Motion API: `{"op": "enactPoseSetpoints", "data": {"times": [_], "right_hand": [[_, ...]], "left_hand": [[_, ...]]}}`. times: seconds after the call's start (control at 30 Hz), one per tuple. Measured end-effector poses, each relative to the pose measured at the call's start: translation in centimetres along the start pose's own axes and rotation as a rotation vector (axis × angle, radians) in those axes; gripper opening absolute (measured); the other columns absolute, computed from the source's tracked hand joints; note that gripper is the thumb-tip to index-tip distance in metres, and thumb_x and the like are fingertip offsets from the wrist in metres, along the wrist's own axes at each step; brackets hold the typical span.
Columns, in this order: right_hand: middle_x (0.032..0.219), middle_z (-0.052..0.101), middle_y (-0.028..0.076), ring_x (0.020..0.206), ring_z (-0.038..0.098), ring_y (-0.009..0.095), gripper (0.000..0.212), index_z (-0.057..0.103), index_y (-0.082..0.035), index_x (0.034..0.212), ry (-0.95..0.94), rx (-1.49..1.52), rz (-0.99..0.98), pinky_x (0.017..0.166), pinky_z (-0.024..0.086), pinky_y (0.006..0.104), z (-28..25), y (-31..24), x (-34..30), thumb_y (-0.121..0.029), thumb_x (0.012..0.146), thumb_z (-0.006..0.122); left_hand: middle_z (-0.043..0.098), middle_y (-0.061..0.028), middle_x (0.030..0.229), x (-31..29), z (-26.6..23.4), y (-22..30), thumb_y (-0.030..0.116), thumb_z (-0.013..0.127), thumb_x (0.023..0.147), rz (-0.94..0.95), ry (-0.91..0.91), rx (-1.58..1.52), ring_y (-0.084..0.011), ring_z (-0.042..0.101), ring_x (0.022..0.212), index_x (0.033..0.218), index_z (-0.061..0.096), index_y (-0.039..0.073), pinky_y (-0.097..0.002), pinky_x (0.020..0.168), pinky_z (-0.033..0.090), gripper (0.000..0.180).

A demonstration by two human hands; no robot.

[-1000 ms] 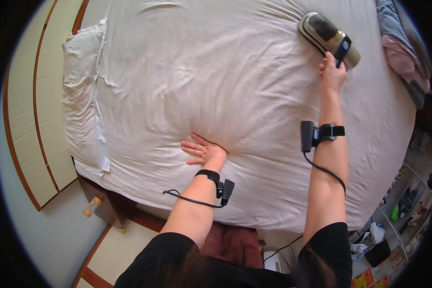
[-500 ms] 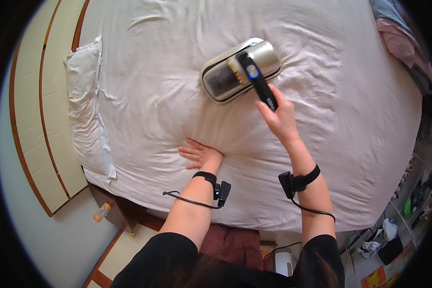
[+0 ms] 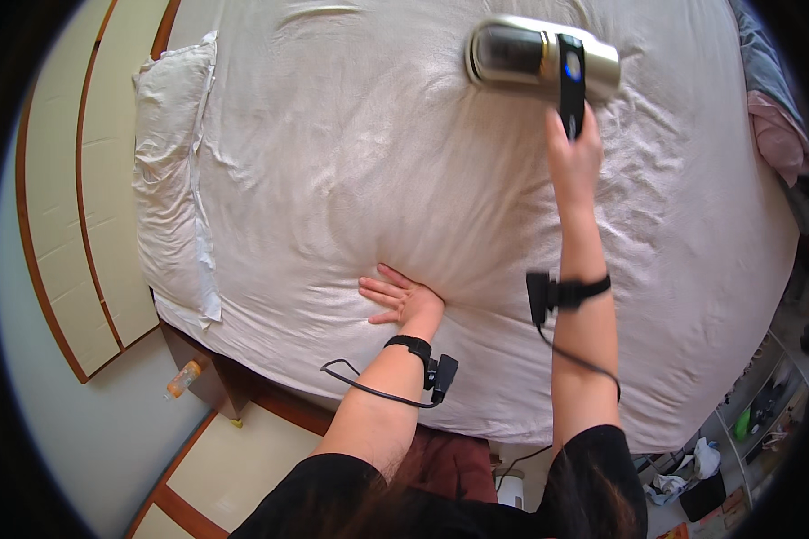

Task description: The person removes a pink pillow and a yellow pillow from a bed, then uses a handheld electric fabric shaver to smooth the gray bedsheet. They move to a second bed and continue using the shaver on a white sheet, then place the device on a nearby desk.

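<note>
A handheld mattress vacuum [image 3: 510,56], silver with a dark see-through bin and a black handle lit by a blue light, is at the far right part of the bed. My right hand [image 3: 574,154] is wrapped round the end of its handle, the arm stretched out. Motion blurs the vacuum's edges a little. Nearer to me, my left hand [image 3: 406,299] presses flat on the pale bed sheet [image 3: 315,216], fingers spread, holding nothing. Creases in the sheet run out from under that palm.
A white pillow [image 3: 173,180] lies along the left side by the cream headboard [image 3: 58,198]. Folded blue and pink bedding [image 3: 777,135] sits at the far right edge. A bottle [image 3: 183,379] is beside the bed at lower left. Wire shelving with odds and ends [image 3: 706,463] stands at lower right.
My right hand has pushed the vacuum farther away and to the right, turning it nearly level across the view. My left hand stays planted on the sheet; the whole view has shifted slightly.
</note>
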State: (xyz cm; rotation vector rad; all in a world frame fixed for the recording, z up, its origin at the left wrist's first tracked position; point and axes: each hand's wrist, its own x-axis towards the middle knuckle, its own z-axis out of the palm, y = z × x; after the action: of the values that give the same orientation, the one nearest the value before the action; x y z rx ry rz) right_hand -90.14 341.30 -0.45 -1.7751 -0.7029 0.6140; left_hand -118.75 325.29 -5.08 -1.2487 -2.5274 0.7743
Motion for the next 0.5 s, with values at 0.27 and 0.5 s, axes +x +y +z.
{"op": "enactPoseSetpoints", "data": {"times": [0.27,0.5], "right_hand": [[0.096,0.063,0.007,0.083,0.059,0.014,0.041,0.056,0.004,0.128,-0.088,-0.033,0.515,0.075,0.048,0.0285,-15.0,1.2,-22.1,-0.007,0.089,0.067],[0.064,0.051,-0.006,0.046,0.041,0.002,0.014,0.059,-0.009,0.086,0.041,0.314,0.285,0.041,0.029,0.0207,-12.2,6.1,-9.6,-0.016,0.093,0.069]], "left_hand": [[-0.023,-0.0315,0.159,0.2,2.0,-0.1,0.05,0.039,0.098,0.054,0.023,-0.045,-0.0454,-0.025,0.147,0.156,-0.016,0.007,-0.0823,0.1,-0.007,0.092],[-0.02,-0.0303,0.16,0.0,2.7,-1.9,0.057,0.036,0.097,0.088,0.13,0.001,-0.0443,-0.025,0.148,0.157,-0.016,0.007,-0.0801,0.101,-0.012,0.094]]}}
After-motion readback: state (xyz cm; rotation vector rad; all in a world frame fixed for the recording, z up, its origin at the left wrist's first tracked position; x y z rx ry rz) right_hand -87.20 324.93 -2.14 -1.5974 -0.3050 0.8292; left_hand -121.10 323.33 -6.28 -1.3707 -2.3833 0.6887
